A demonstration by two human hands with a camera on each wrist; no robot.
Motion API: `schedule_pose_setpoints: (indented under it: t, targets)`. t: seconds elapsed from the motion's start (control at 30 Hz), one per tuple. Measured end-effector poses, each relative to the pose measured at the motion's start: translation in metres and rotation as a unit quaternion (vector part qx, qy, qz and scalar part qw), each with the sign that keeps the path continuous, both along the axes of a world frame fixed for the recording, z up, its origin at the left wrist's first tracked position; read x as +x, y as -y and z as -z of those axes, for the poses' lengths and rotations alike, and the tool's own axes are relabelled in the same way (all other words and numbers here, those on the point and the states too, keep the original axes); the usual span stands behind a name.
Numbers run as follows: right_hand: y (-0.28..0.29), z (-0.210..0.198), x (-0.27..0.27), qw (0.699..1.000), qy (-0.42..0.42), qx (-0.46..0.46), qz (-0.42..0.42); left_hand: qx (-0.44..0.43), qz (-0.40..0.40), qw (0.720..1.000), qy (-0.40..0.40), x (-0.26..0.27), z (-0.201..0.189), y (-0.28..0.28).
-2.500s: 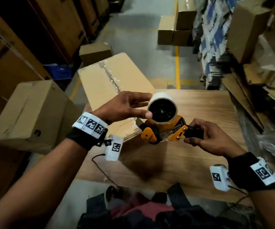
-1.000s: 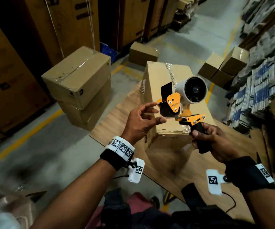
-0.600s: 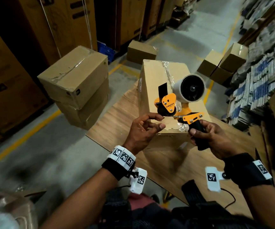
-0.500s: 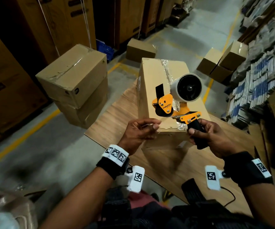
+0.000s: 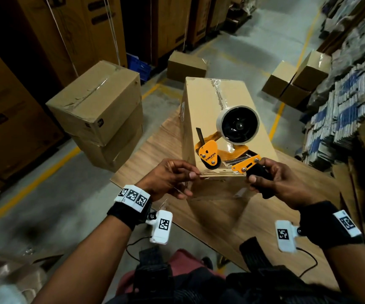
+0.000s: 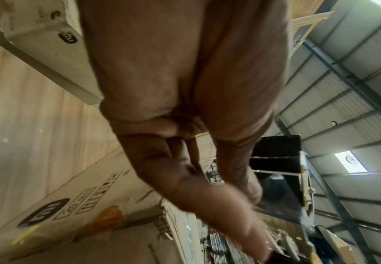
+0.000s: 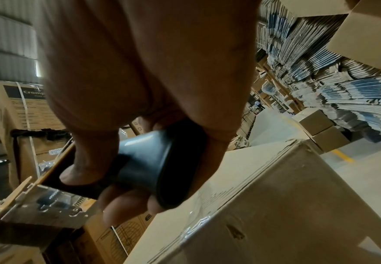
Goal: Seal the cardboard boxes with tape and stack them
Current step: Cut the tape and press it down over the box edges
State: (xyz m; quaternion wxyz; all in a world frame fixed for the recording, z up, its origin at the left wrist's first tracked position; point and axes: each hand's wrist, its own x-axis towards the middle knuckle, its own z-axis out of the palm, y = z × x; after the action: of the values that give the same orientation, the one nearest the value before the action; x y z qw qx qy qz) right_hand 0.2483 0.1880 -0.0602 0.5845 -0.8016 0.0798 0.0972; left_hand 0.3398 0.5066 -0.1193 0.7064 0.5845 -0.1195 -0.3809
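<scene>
At six o'clock on the box, my right hand grips the tape dispenser; my left hand pinches the tape end to anchor it.

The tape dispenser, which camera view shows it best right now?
The head view: the whole tape dispenser shows, roll, orange frame and black handle, gripped by the right hand at the cardboard box. The right wrist view shows only handle and blade end; the left wrist view, a blurred dark part.

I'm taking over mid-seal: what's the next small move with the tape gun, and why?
Probably draw the tape gun away along the box top. The right hand grips its handle at the near edge; the left hand seems to pinch the tape end there.
</scene>
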Motion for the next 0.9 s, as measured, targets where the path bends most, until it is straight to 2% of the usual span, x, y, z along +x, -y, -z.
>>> schedule_pose_setpoints:
  t: [0.1, 0.33, 0.53, 0.63, 0.77, 0.9]
  targets:
    - [0.001, 0.002, 0.000, 1.000, -0.002, 0.003, -0.005, 0.009, 0.005, 1.000, -0.026, 0.000, -0.002, 0.001]
    - [0.004, 0.008, 0.004, 1.000, 0.016, 0.001, 0.005, -0.069, -0.025, 0.989, -0.127, -0.006, -0.002, 0.010]
    - [0.012, 0.021, 0.008, 0.999, 0.034, 0.019, 0.009, -0.022, -0.162, 0.970, -0.180, -0.010, -0.002, 0.030]
    - [0.011, 0.022, 0.008, 0.999, 0.046, 0.021, 0.014, 0.022, -0.153, 0.967, -0.203, -0.006, 0.001, 0.030]
    - [0.011, 0.022, 0.005, 0.998, 0.058, 0.030, 0.001, 0.093, -0.144, 0.969, -0.178, -0.003, 0.000, 0.030]
    - [0.024, 0.022, 0.003, 0.999, 0.047, -0.008, -0.009, 0.124, -0.134, 0.966, -0.183, -0.002, 0.004, 0.017]
